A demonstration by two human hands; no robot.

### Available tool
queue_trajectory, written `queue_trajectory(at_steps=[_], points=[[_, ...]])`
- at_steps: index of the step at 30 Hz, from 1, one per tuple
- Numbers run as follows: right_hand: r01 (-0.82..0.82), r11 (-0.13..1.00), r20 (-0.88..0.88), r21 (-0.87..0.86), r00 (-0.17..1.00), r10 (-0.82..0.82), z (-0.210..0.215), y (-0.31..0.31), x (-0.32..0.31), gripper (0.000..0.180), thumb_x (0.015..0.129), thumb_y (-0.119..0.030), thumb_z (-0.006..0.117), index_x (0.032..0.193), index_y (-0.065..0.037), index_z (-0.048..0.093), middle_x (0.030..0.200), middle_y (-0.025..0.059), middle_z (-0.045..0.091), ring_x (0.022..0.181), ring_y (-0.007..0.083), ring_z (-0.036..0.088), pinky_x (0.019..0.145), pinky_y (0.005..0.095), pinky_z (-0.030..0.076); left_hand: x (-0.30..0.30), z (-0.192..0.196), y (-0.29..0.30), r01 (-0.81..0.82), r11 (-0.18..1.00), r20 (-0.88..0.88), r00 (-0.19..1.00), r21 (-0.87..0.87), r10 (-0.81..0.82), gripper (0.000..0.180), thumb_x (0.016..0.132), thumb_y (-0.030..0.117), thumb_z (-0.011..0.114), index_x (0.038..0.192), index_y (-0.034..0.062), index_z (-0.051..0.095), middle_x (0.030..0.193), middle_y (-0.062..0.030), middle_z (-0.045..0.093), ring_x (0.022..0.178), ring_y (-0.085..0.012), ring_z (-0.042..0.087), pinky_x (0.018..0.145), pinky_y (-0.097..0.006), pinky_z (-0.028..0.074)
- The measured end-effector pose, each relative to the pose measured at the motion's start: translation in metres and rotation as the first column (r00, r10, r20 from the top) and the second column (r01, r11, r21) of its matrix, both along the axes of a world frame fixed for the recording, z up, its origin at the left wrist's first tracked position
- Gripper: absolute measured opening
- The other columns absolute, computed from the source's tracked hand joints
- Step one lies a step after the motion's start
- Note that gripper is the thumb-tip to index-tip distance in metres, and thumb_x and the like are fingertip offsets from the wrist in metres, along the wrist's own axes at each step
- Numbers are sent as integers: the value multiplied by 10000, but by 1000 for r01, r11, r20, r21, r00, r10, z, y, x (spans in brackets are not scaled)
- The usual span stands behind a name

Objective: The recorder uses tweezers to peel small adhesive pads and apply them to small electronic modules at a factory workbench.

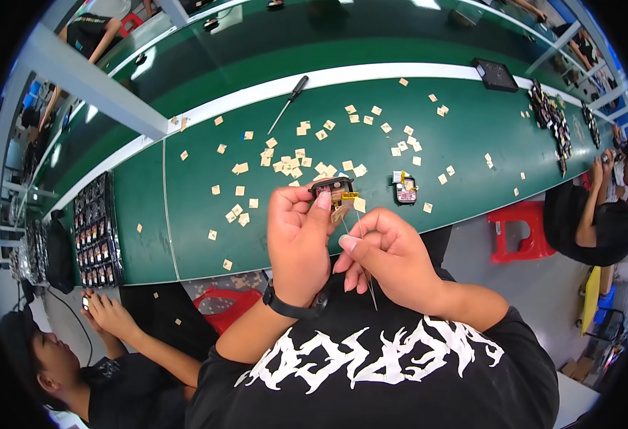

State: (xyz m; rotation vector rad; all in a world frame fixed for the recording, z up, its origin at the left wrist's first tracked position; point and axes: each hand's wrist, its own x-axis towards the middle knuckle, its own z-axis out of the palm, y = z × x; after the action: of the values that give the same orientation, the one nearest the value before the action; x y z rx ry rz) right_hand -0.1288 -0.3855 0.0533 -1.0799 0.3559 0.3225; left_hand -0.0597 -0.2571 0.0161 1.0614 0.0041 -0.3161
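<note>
My left hand [301, 239] grips a small black-cased electronic device [337, 187] above the near side of the green table. Its inner parts face up, with a strip of yellow tape at the right edge, and my thumb presses on it. In my right hand [394, 261] is a pair of thin metal tweezers [370, 287], pinched between thumb and fingers. The tweezers' tips reach up towards a small beige square at the device's lower right; whether they touch it I cannot tell. A second black-cased device [404, 190] lies on the table to the right.
Several beige squares [286, 166] lie scattered across the green table [185, 247]. A screwdriver [289, 104] rests near the far white edge. At the left stands a tray of devices [98, 232]; a black tray [495, 74] sits far right. Co-workers sit at both sides, near red stools [520, 232].
</note>
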Motion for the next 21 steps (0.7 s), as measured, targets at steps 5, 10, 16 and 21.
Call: queue_trajectory(at_steps=[5,10,16,21], points=[[68,997,44,-29,997,-66,-4,-13,-2,148,1007,-116,587,1011,-15,478,786,103,667,600,117,636,513,237,506,-12,2,-21,-16,1000,149,989,11,14,202,1021,18,493,1209,16,420,1158,-187,642,1042,-208,648,921,-358,554],[116,993,-10,-23,993,-117,-12,-28,2,160,1003,-120,594,998,-13,476,755,108,670,546,119,628,466,232,486,-12,-3,-36,-10,999,238,971,41,0,256,1013,-7,505,1260,-29,440,1296,-216,592,1181,-219,601,1004,-328,488],[127,992,-2,8,992,-127,-23,-27,18,177,992,-128,615,977,-11,484,728,101,668,506,110,608,426,218,450,-2,-13,-21,-5,997,177,984,73,-8,278,965,-67,565,1232,-43,489,1229,-176,634,1124,-178,631,940,-270,505],[82,996,-70,-45,994,-85,-24,-18,36,189,980,-137,639,959,-21,490,705,87,661,469,86,572,394,207,405,7,-13,-9,-62,991,181,983,118,40,294,950,-100,558,1234,-44,507,1226,-182,632,1109,-181,640,926,-276,515]])
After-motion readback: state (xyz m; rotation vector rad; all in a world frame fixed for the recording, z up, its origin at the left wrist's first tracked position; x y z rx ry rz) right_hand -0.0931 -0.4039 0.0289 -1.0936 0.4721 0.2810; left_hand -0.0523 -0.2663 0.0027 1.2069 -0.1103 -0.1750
